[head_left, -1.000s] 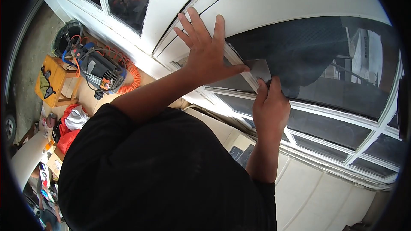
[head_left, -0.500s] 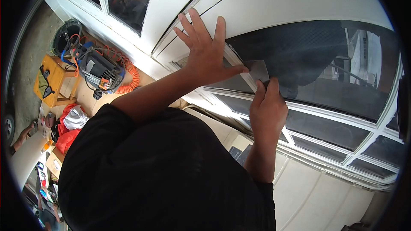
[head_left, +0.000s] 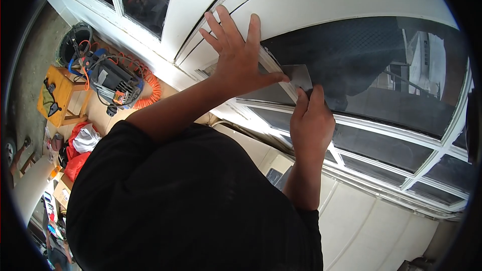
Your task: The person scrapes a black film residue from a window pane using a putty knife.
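My left hand [head_left: 235, 57] lies spread on the white window frame [head_left: 311, 0], its thumb stretched toward the edge of a flat grey scraper blade [head_left: 300, 76]. The fingers of my right hand [head_left: 312, 120] are closed round the scraper's dark handle end. The blade rests against the glazing bar [head_left: 273, 62] and the dark glass pane [head_left: 351, 55]. Whether the left thumb touches the blade is hard to tell.
At the left stand a wooden stool [head_left: 60, 95], a black bucket [head_left: 75, 42] and a compressor [head_left: 113, 83] with an orange coiled hose [head_left: 153, 88]. Red and white bags [head_left: 78, 163] and a cardboard box [head_left: 63, 190] lie below. Part of another person [head_left: 57, 251] shows at lower left.
The view has shifted slightly. Both hands and the scraper keep nearly the same place on the window, with the blade tilted a little differently.
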`<act>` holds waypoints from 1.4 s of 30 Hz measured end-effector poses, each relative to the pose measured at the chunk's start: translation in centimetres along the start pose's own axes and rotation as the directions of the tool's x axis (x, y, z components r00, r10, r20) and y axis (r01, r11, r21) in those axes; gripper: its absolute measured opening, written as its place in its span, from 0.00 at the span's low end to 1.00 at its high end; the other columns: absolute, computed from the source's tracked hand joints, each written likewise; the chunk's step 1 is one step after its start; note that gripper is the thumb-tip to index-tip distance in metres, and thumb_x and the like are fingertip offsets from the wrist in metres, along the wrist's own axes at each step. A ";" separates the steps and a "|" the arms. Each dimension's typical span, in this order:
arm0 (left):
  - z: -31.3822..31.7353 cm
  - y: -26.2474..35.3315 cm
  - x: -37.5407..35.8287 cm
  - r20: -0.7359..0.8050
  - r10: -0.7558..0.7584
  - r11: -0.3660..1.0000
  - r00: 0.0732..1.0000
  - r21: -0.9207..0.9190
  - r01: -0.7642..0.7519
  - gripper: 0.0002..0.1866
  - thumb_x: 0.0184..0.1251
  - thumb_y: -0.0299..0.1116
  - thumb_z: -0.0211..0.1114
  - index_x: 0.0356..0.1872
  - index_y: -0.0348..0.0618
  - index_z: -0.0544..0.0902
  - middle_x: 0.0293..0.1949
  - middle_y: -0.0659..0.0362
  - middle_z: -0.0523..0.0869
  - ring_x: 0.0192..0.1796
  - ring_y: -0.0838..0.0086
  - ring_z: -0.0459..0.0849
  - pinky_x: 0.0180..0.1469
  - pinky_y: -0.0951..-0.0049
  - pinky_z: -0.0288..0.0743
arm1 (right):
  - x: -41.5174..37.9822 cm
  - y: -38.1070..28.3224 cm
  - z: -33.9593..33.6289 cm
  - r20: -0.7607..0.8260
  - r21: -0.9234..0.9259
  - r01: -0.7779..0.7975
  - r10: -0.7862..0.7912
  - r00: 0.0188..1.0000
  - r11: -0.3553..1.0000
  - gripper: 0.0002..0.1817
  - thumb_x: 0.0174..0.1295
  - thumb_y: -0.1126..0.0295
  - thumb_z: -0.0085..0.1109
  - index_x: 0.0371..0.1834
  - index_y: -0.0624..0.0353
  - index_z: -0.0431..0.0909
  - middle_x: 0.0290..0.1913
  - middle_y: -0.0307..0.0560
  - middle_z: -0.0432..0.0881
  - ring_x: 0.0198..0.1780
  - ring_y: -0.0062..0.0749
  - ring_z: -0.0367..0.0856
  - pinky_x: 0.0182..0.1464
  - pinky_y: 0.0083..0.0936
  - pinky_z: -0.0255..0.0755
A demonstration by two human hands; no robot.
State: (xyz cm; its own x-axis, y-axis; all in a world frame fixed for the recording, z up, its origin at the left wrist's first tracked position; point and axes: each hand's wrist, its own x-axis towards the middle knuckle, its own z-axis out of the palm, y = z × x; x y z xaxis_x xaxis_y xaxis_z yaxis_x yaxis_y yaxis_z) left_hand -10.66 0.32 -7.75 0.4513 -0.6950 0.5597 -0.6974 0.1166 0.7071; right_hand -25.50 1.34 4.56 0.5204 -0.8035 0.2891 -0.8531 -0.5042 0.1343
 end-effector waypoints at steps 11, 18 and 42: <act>0.1 -0.3 0.2 -0.028 0.000 1.000 1.000 0.028 0.000 0.67 0.43 0.71 0.72 0.72 0.29 0.51 0.64 0.10 0.29 0.65 0.09 0.21 0.55 0.14 0.26 | -0.5 0.3 0.7 -0.014 -0.022 -0.026 0.025 1.000 0.999 0.09 0.68 0.66 0.56 0.42 0.59 0.73 0.28 0.53 0.83 0.26 0.50 0.84 0.24 0.40 0.76; 0.0 -0.2 0.2 -0.002 -0.001 0.999 1.000 0.037 0.001 0.67 0.44 0.72 0.71 0.72 0.29 0.50 0.64 0.10 0.29 0.65 0.10 0.21 0.55 0.13 0.26 | -0.6 0.4 0.7 -0.037 -0.014 -0.022 0.021 0.999 1.000 0.08 0.68 0.66 0.56 0.42 0.59 0.72 0.28 0.54 0.83 0.25 0.50 0.84 0.24 0.41 0.75; 0.3 -0.6 0.0 -0.011 0.014 0.998 1.000 0.064 -0.013 0.66 0.44 0.75 0.68 0.72 0.29 0.53 0.64 0.12 0.30 0.64 0.10 0.21 0.53 0.12 0.27 | -0.5 -0.3 1.0 -0.058 -0.005 -0.029 0.029 0.998 1.000 0.09 0.69 0.65 0.55 0.41 0.60 0.73 0.26 0.55 0.82 0.24 0.51 0.83 0.24 0.41 0.76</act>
State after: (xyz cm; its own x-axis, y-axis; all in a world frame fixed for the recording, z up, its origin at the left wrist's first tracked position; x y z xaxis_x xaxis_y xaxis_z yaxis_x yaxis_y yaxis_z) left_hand -10.36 0.04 -8.27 0.4475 -0.6856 0.5742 -0.7374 0.0804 0.6707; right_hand -25.49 1.51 3.42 0.4924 -0.7981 0.3473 -0.8682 -0.4788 0.1304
